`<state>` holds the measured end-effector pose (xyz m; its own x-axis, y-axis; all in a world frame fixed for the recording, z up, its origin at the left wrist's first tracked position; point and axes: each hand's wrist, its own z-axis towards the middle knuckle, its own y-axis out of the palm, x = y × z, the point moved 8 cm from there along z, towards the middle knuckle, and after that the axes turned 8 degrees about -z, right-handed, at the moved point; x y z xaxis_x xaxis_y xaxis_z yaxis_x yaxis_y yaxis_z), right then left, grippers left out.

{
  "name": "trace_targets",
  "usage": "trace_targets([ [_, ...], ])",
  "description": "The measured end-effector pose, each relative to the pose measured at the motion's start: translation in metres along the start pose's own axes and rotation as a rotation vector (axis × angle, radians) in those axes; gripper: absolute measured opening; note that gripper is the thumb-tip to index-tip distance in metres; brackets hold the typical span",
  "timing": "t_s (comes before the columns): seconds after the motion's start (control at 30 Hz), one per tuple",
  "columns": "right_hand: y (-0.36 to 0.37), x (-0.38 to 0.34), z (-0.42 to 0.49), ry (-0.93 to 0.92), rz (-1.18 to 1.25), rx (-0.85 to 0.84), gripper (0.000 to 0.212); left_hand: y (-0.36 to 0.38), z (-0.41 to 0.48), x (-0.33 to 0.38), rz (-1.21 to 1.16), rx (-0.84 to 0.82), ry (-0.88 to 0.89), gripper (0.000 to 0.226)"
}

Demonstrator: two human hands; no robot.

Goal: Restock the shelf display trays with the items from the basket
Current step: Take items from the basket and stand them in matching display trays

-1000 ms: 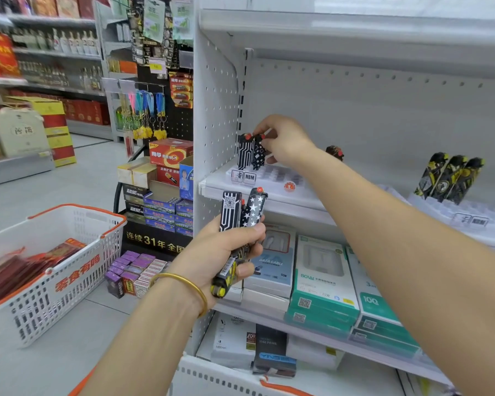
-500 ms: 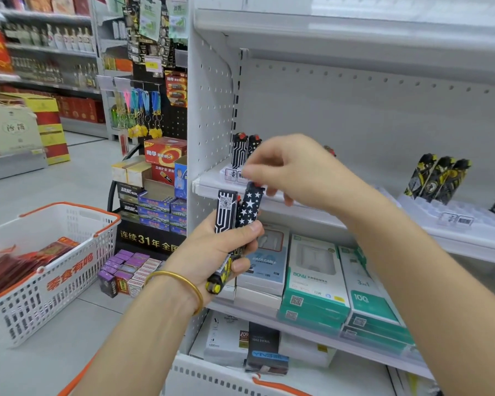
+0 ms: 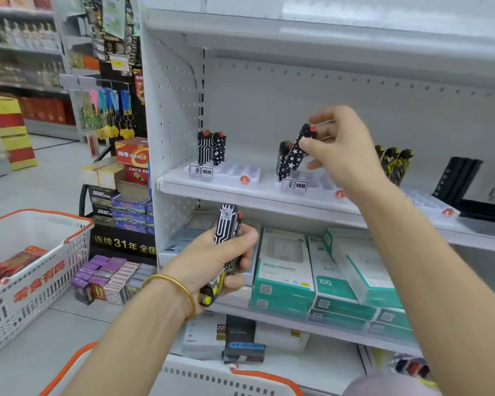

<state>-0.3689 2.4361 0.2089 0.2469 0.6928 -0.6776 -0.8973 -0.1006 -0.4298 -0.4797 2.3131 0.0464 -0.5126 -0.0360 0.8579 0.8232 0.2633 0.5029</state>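
- The right grip [image 3: 343,150] pinches the star lighter [image 3: 293,158] by its cap, tilted over the second tray [image 3: 319,180]; an off-slot push could topple the neighbouring lighter [image 3: 282,150].
- The left grip [image 3: 212,258] clutches the spare lighters [image 3: 227,227] below the shelf [image 3: 212,192]; a loosened thumb might drop one to the floor [image 3: 55,324].

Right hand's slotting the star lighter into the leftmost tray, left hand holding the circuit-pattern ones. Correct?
No. The head view shows the right hand holding the star lighter at the second tray from the left, not the leftmost tray. The left hand does hold circuit-pattern lighters.
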Motion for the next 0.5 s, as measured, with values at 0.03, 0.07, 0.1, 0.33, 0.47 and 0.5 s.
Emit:
trace_targets([
  [0.03, -0.002, 0.005, 0.005, 0.005, -0.027, 0.009, 0.025, 0.003, 0.001, -0.003, 0.005, -0.004, -0.015, 0.024],
  [0.07, -0.001, 0.009, 0.009, 0.008, -0.05, 0.004, 0.024, 0.005, 0.002, -0.006, 0.006, -0.008, -0.028, 0.023],
  [0.1, 0.001, 0.013, 0.012, 0.01, -0.065, -0.008, 0.024, 0.006, 0.003, -0.009, 0.005, -0.009, -0.041, 0.022],
  [0.33, 0.014, 0.019, 0.016, -0.025, -0.089, -0.073, 0.025, 0.008, 0.006, -0.021, 0.027, -0.001, -0.095, 0.024],
  [0.47, 0.016, 0.019, 0.013, -0.039, -0.139, -0.067, 0.026, 0.006, 0.009, -0.024, 0.02, 0.002, -0.102, 0.028],
  [0.5, 0.016, 0.017, 0.013, -0.058, -0.167, -0.061, 0.026, 0.006, 0.009, -0.024, 0.017, 0.001, -0.103, 0.029],
])
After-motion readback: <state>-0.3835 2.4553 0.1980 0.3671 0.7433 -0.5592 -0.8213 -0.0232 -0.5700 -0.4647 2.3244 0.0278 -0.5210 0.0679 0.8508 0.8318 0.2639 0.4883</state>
